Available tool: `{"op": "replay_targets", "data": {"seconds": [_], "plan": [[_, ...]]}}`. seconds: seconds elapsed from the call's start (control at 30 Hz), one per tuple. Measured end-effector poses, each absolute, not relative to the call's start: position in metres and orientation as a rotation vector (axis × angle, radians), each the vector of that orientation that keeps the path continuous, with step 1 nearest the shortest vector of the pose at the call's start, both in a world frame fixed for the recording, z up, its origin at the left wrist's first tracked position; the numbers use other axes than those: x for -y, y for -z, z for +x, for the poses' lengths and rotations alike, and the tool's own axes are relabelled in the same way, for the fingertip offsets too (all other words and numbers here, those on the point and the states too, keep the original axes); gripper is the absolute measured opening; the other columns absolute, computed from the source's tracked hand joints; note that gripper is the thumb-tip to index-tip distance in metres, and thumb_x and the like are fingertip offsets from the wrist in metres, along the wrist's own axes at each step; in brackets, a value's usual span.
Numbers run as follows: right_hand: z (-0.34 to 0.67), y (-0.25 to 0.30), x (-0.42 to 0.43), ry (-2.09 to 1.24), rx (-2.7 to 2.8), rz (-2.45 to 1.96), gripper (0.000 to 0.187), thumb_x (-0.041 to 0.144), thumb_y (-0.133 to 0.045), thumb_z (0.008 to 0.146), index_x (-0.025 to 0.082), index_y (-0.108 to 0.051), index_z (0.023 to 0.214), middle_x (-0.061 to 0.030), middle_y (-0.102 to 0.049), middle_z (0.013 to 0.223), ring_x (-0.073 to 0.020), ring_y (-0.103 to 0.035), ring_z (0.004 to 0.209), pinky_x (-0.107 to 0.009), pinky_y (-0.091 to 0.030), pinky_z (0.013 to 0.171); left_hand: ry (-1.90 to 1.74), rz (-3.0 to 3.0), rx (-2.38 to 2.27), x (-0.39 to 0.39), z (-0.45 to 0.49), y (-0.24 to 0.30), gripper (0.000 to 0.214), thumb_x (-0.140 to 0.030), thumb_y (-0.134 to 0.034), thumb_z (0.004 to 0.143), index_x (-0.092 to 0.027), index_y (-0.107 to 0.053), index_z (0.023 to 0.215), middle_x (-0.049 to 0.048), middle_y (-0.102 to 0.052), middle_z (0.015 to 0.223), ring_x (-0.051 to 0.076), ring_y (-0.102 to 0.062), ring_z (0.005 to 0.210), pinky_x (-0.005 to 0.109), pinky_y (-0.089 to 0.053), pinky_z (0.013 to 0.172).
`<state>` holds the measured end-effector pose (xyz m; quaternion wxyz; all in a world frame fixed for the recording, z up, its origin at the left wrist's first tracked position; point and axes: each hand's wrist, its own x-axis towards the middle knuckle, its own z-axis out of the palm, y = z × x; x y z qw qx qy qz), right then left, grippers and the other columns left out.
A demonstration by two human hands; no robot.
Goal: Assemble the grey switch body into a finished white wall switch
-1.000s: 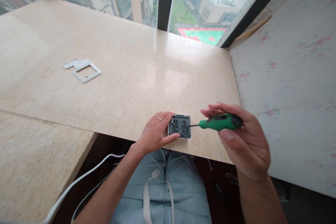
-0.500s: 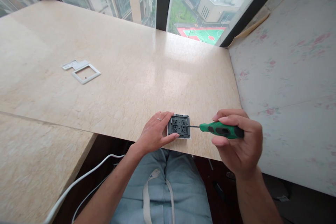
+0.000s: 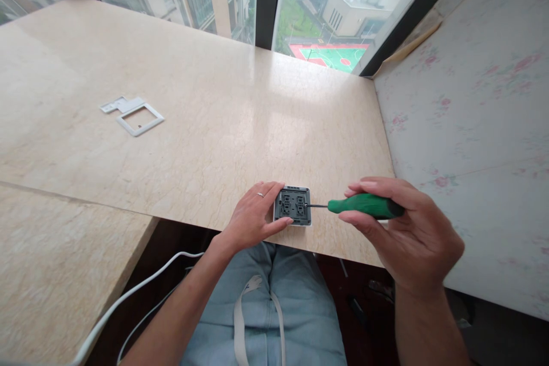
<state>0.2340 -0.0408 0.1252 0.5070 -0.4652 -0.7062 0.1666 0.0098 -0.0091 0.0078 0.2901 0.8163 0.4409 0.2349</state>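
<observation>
A grey wall-switch module [image 3: 293,206] lies back side up near the front edge of the beige marble counter [image 3: 206,126]. My left hand [image 3: 254,216] grips its left side, thumb below and fingers above, with a ring on one finger. In my right hand [image 3: 403,234] is a green-handled screwdriver [image 3: 364,206], pinched between fingers and thumb. The tool lies level and its thin metal tip touches the right side of the module.
A white switch frame [image 3: 140,119] and a small white plate [image 3: 115,104] lie far left on the counter. A floral-patterned wall [image 3: 472,126] closes the right side. Windows [image 3: 334,17] run behind the counter. White cables [image 3: 128,297] hang below the edge beside my jeans.
My right hand has rolled around the screwdriver handle, fingers shifting over it, while the tip stays at the module. My left hand and the module have not moved.
</observation>
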Motion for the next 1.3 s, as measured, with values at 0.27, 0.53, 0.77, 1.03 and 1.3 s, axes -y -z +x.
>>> {"op": "replay_targets", "data": {"seconds": [0.27,0.53,0.77,1.03,1.3], "plan": [[0.236,-0.137,0.04,-0.552,1.817,-1.156,0.024,0.03,-0.055,0.099,0.024,-0.063,0.121,-0.0116,-0.062,0.125,-0.0298,-0.059,0.12,-0.049,-0.057,0.091,-0.614,2.16,-1.194,0.009,0.01,-0.007,0.067,-0.053,-0.064,0.09,-0.025,-0.04,0.145,0.0123,-0.055,0.144,0.032,-0.05,0.134,0.053,-0.038,0.115],[0.237,-0.139,0.044,-0.6,1.821,-1.194,0.043,0.016,-0.065,0.093,0.031,-0.06,0.133,-0.0081,-0.061,0.139,-0.0274,-0.069,0.111,-0.05,-0.062,0.092,-0.618,2.171,-1.176,0.01,0.01,-0.008,0.066,-0.053,-0.063,0.091,-0.024,-0.038,0.145,0.0129,-0.056,0.143,0.032,-0.051,0.132,0.052,-0.038,0.115],[0.24,-0.132,0.035,-0.428,1.851,-1.182,0.04,0.023,-0.074,0.088,0.03,-0.063,0.126,-0.0075,-0.067,0.119,-0.0246,-0.069,0.096,-0.044,-0.063,0.082,-0.63,2.167,-1.176,0.01,0.01,-0.008,0.066,-0.054,-0.062,0.091,-0.027,-0.038,0.146,0.0119,-0.055,0.143,0.033,-0.051,0.131,0.053,-0.039,0.113],[0.241,-0.148,0.045,-0.805,1.808,-1.18,0.046,0.019,-0.058,0.097,0.031,-0.055,0.141,-0.0063,-0.049,0.154,-0.0303,-0.058,0.131,-0.054,-0.054,0.107,-0.614,2.169,-1.18,0.01,0.01,-0.008,0.066,-0.054,-0.062,0.091,-0.025,-0.038,0.146,0.012,-0.055,0.144,0.032,-0.05,0.133,0.052,-0.038,0.114],[0.238,-0.134,0.027,-0.197,1.909,-1.186,0.038,0.027,-0.085,0.079,0.03,-0.068,0.113,-0.0026,-0.071,0.089,-0.0213,-0.068,0.072,-0.039,-0.061,0.067,-0.629,2.165,-1.186,0.01,0.01,-0.008,0.066,-0.054,-0.063,0.09,-0.026,-0.039,0.146,0.0124,-0.056,0.143,0.033,-0.051,0.132,0.053,-0.039,0.113]]}}
